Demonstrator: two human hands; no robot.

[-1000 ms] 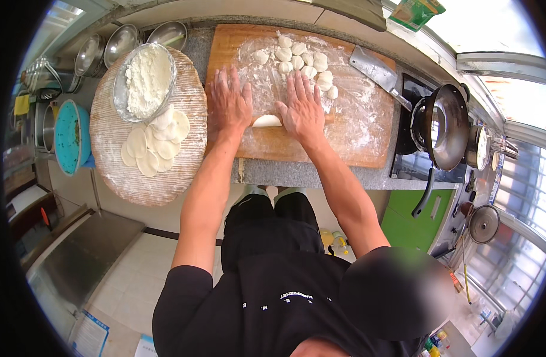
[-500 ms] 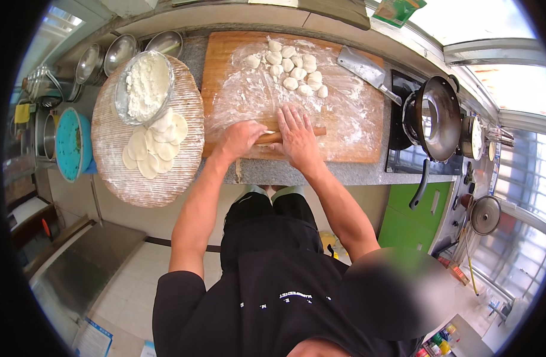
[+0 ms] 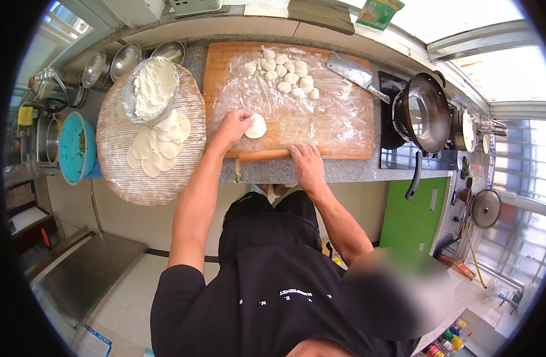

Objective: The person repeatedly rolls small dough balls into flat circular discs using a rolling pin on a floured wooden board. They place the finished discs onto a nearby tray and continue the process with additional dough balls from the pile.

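Note:
My left hand [image 3: 234,126] pinches the left edge of a small round dough wrapper [image 3: 256,127] on the floury wooden board [image 3: 350,134]. Closer to me, a wooden rolling pin [image 3: 264,155] lies along the board's near edge, and my right hand [image 3: 308,165] is closed over its right part. Farther back on the board sit several small dough pieces [image 3: 284,87], dusted with flour. A cleaver [image 3: 348,69] rests at the board's far right corner, its handle pointing right.
On the left, a round ridged board [image 3: 121,178] carries a bowl of flour [image 3: 151,89] and overlapping finished wrappers [image 3: 148,152]. A turquoise basin [image 3: 76,146] and metal bowls [image 3: 127,61] stand beyond it. To the right, a wok [image 3: 426,113] sits on the stove, its handle toward me.
The rolling pin has come toward me, off the dough, with my right hand on it. My left hand has left the pin and now grips the wrapper's edge. The view has shifted slightly.

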